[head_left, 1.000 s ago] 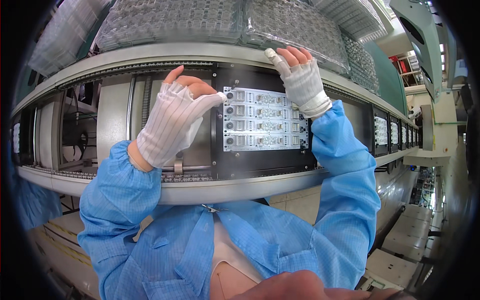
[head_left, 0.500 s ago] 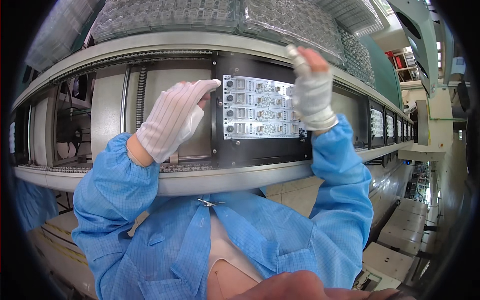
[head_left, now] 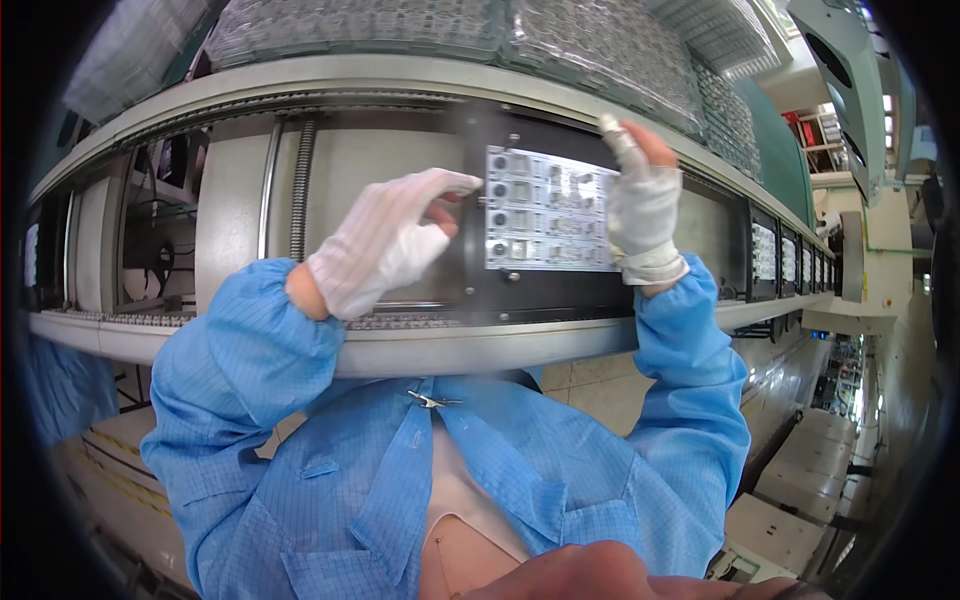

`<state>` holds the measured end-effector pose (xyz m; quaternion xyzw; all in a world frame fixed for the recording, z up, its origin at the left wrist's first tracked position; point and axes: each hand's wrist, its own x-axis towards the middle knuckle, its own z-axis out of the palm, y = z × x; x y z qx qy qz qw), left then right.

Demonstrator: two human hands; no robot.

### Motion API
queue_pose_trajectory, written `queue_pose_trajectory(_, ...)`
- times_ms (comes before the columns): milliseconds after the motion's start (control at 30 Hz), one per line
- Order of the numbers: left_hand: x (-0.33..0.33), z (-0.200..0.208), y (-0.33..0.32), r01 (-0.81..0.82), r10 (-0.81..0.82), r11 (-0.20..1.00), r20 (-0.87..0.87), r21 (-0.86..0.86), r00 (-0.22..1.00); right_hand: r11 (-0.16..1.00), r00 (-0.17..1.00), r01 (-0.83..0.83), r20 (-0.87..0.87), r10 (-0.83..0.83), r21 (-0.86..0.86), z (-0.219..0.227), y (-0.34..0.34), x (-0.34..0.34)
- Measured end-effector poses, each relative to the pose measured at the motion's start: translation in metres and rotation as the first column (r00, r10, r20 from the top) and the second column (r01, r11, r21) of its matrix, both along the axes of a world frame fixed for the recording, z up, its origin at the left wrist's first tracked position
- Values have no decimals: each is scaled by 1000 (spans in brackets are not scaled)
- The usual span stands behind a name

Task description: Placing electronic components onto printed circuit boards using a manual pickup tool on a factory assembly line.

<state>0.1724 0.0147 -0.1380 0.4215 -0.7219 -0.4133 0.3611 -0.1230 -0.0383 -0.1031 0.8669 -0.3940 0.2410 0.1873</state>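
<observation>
On the conveyor sits a black carrier plate (head_left: 545,294) with a panel of white circuit boards (head_left: 550,210) on it, in several rows with dark round parts at the left ends. My left hand (head_left: 395,240), in a white striped glove, reaches from the left; its fingertips are at the carrier's left edge and its thumb stands apart, nothing held. My right hand (head_left: 645,205), also white-gloved with a bare fingertip showing, hovers over the panel's right end and covers part of it. Its fingers point up and apart, with nothing seen in them.
A metal rail (head_left: 480,346) runs along the near side of the conveyor. Beyond the far rail are stacked clear plastic trays (head_left: 600,50). More carriers with boards (head_left: 765,250) stand farther right on the line. A threaded rod (head_left: 303,190) crosses the conveyor on the left.
The carrier with its board panel has shifted right along the conveyor. My left hand has moved right with its edge; my right hand has moved slightly right and down.
</observation>
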Motion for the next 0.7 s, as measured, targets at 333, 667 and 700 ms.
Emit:
queue_pose_trajectory(333, -11, -24, -6, -8, 18, 997, -127, 79, 992, 978, 978, -207, -19, 207, -23, -14, -3, 70)
queue_pose_trajectory(667, -5, -24, -10, -39, 33, 993, -60, -108, 998, 959, 961, -257, 76, 267, -122, -6, -50, 70)
queue_pose_trajectory(700, -6, -24, -10, -42, 36, 992, -48, -121, 998, 956, 956, -260, 106, 275, -136, -1, -58, 68)
